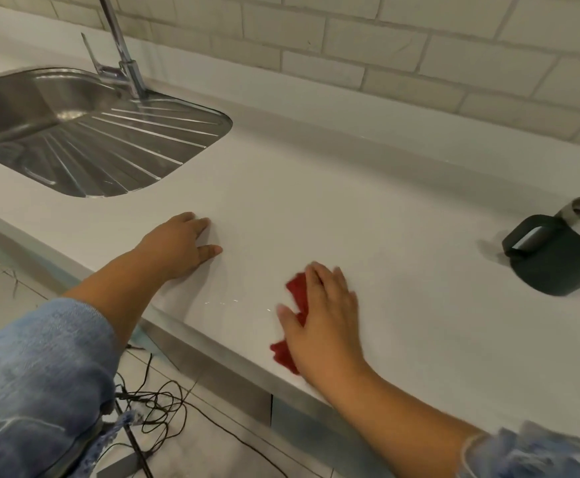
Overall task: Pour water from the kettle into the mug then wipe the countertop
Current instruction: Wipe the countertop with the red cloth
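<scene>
- We see the right hand (323, 315) palm-down on a red cloth (299, 291), fingers straight and spread, pressing it flat onto the countertop (350, 188). It is a flat press, with no curl around the cloth.
- The cloth is mostly under the palm. Red shows out past the thumb side and near the wrist, close to the counter's front edge.
- The left hand (181, 246) is palm-down straight on the bare counter, fingers relaxed and extended, holding nothing. It sits between the sink and the cloth, apart from both.
- A few small water drops (230, 301) glint on the counter between the two hands, just beside the cloth.
- The mug (557, 257) is dark with a steel rim and stands upright on the counter at the far right, cut off by the frame edge. Its handle points left toward the hands, and it is well apart from the cloth. We cannot tell what is inside.
- The steel sink (116, 146) with its ribbed drainboard is set into the counter at upper left, and the tap (123, 56) rises behind it.
- Pale tiled wall (402, 46) runs along the back of the counter.
- Blue sleeves (40, 374) cover both upper forearms, the right one just at the bottom corner.
- A thin dark cable (164, 401) lies looped on the tiled floor below the counter edge.
</scene>
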`<state>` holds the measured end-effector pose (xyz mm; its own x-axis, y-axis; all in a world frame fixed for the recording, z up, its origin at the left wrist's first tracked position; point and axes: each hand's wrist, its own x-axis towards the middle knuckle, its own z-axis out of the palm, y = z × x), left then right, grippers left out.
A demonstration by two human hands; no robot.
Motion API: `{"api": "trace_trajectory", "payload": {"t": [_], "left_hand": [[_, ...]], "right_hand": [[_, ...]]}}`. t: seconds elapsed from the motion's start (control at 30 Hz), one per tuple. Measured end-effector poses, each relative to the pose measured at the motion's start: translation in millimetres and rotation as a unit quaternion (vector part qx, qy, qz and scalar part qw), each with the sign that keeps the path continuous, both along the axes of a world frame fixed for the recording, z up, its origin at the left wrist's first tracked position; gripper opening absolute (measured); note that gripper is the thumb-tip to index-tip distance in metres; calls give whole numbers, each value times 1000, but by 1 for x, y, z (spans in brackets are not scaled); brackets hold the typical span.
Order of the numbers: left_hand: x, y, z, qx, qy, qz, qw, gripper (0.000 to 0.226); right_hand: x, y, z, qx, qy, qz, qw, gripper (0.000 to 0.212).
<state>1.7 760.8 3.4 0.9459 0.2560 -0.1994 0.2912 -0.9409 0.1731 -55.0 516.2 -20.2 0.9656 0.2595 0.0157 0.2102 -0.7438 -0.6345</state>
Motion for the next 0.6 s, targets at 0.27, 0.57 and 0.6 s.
{"api": "trace_trajectory", "payload": {"t": [0.27, 0.57, 0.6], "left_hand": [[-82, -153, 0, -166, -145, -171, 960, 67], [-49, -98, -26, -87, -93, -309, 943, 45], [-44, -86, -26, -96, -104, -297, 944, 45]], "right_hand": [[34, -64, 11, 179, -62, -182, 965, 52], [49, -93, -11, -128, -42, -113, 984, 42], [49, -93, -12, -128, -46, -113, 984, 41]]}}
